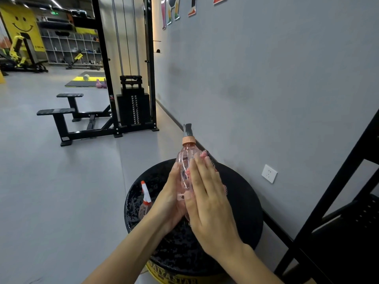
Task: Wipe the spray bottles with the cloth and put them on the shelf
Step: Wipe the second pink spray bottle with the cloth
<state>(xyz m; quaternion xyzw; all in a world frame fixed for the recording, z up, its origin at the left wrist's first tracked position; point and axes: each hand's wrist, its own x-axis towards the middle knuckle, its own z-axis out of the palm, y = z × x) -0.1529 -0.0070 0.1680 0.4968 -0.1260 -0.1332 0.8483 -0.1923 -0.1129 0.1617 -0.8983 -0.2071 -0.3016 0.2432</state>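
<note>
The clear-pink ribbed plastic spray bottle (185, 167), probably light and slick, stands between the curled fingers of the left hand (172, 193), gripping its lower body, and the straight, pressed-together fingers of the right hand (207, 193), flattening the pink cloth (206, 154) against it above the round black surface (242, 201).

Open floor (61, 191) left of the round black bench (246, 206). Close on the right, grey wall (287, 99) and black shelf frame (336, 191). On the bench's left part, a small spray bottle (146, 201); above the middle, the held pink spray bottle (185, 160).
</note>
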